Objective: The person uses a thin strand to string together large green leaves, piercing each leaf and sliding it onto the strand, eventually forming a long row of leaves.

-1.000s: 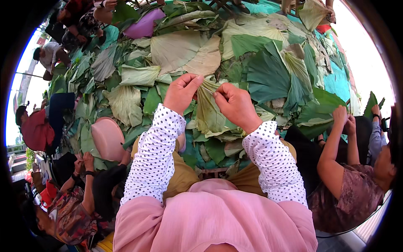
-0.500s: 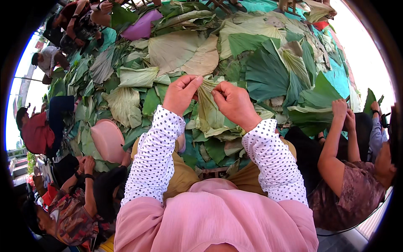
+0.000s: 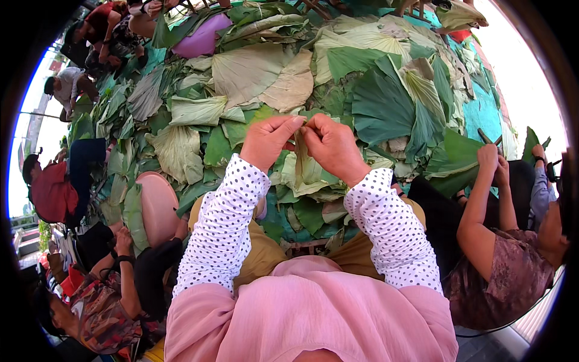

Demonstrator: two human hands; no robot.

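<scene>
My left hand [image 3: 267, 142] and my right hand [image 3: 333, 148] meet in front of me above a spread of large leaves. Thumbs and fingers of both are closed in pinches, almost touching, on the upper edge of a pale green lotus leaf [image 3: 306, 169]. The leaf hangs down between the hands, and its lower part merges with the leaves beneath. Exactly what lies between the fingertips is partly hidden. White sleeves with dark dots cover both my forearms.
Overlapping green and dried lotus leaves [image 3: 250, 72] cover a teal sheet [image 3: 482, 117]. A pink basin [image 3: 158, 202] stands at left, a purple one [image 3: 202, 37] farther back. Co-workers sit on both sides; one at right holds a green leaf [image 3: 455, 158].
My hands have drawn closer together, the right shifting slightly left, and the leaf between them has narrowed. A co-worker's leaf at left now stands against the pink basin.
</scene>
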